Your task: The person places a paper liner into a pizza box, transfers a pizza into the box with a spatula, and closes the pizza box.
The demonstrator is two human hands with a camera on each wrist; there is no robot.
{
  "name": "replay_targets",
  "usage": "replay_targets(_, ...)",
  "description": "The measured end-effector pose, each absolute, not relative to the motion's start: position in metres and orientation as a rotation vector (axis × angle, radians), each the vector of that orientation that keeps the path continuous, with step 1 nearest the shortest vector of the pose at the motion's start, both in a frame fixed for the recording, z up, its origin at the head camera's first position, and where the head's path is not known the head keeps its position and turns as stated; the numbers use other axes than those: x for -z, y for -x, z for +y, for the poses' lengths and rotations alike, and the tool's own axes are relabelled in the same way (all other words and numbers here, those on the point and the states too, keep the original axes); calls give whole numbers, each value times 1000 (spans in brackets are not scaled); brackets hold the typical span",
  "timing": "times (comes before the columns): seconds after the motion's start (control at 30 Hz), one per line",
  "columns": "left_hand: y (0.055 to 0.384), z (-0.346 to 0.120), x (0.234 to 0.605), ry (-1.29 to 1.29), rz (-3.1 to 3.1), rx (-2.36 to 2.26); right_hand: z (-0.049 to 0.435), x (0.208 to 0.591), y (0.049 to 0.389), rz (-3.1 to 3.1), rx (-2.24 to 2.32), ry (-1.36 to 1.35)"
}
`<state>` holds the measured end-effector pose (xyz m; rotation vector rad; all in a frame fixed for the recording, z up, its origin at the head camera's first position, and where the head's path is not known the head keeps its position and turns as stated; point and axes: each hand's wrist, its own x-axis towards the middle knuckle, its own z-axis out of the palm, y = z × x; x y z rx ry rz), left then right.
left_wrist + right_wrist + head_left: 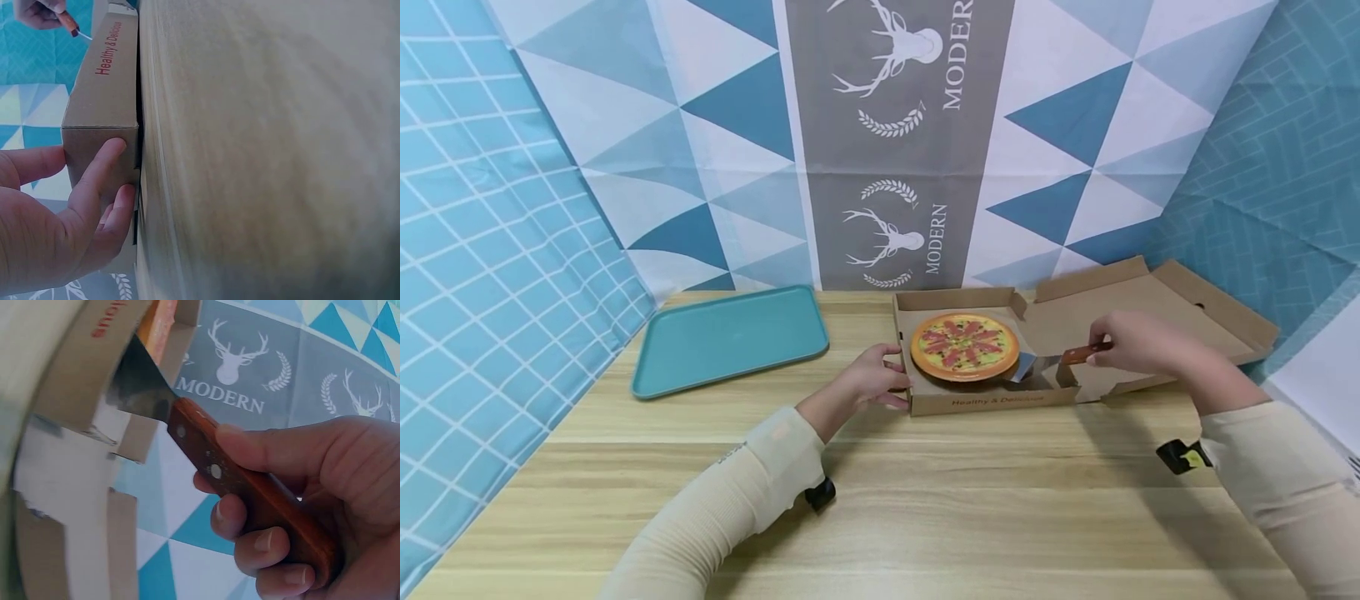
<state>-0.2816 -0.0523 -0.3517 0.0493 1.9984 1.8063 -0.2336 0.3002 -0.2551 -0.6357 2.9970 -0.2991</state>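
A round pizza point(966, 347) with red strips and dark bits on a yellow top lies in an open cardboard pizza box point(992, 403). My right hand point(1131, 342) grips the brown wooden handle point(215, 462) of a pizza server, thumb along its top and fingers curled beneath. Its metal blade point(145, 384) points left into the box, its tip right at the pizza's right edge in the head view. My left hand point(874, 377) touches the box's left side, with extended fingers point(94, 181) against the side wall and the thumb at its upper edge.
The box lid point(1138, 312) is folded out to the right. White torn patches point(75, 469) show near the box's front right corner. A teal tray point(730, 340) sits at the back left of the wooden table point(925, 508). A patterned cloth point(730, 150) hangs behind.
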Motion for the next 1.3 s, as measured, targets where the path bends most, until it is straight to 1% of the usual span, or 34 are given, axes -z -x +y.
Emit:
replay_targets(0.27,280,-52,350,-47,1989,-1818,288,232,242,2984,143,674)
replay_targets(0.63,281,-53,351,-50,1995,-1812,273,204,251,2951,-21,645)
replay_targets(1.0,280,-51,348,-55,1981,-1826,275,190,248,2941,-130,577)
replay_targets(1.3,279,-52,348,-58,1950,-1843,274,176,249,2897,-173,625)
